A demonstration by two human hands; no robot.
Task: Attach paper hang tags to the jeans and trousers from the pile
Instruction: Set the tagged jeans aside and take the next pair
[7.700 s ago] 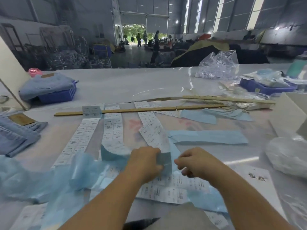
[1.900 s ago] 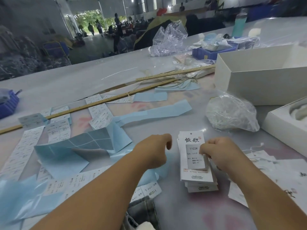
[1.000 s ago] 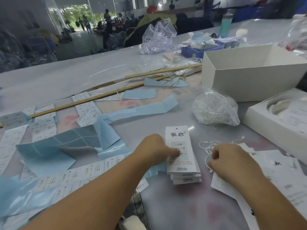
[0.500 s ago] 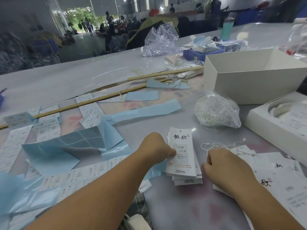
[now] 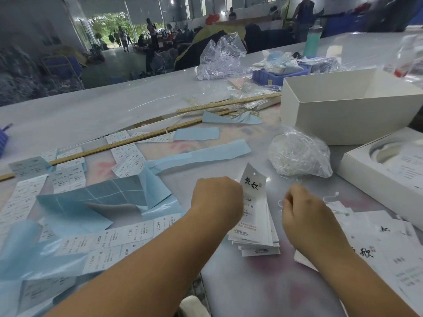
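1. Bench [image 5: 96, 115]: long white top. Sticker sheets and blue backing paper [image 5: 91, 202] spread left; open white box [image 5: 343, 110] far right; clear bag of string loops [image 5: 297, 156] right of centre. No jeans/trousers clearly in view, only a scrap of fabric at the near edge.
2. Change: the top hang tag [image 5: 253, 202] lay flat on the stack half a sec ago; now its far end is tipped up, punched hole showing. Reads as prep for threading, so tag not yet on any garment.
3. Tag stack [image 5: 258, 245]: stays near-centre on bench, btwn the two hands.
4. Left hand [image 5: 217, 197]: fingers curled, gripping the raised tag's left edge.
5. Right hand [image 5: 304, 213]: curled tight just right of tag, apart from it. Appears to pinch a thin white string [image 5: 332, 199] that trails off right, but the grip itself is hidden.
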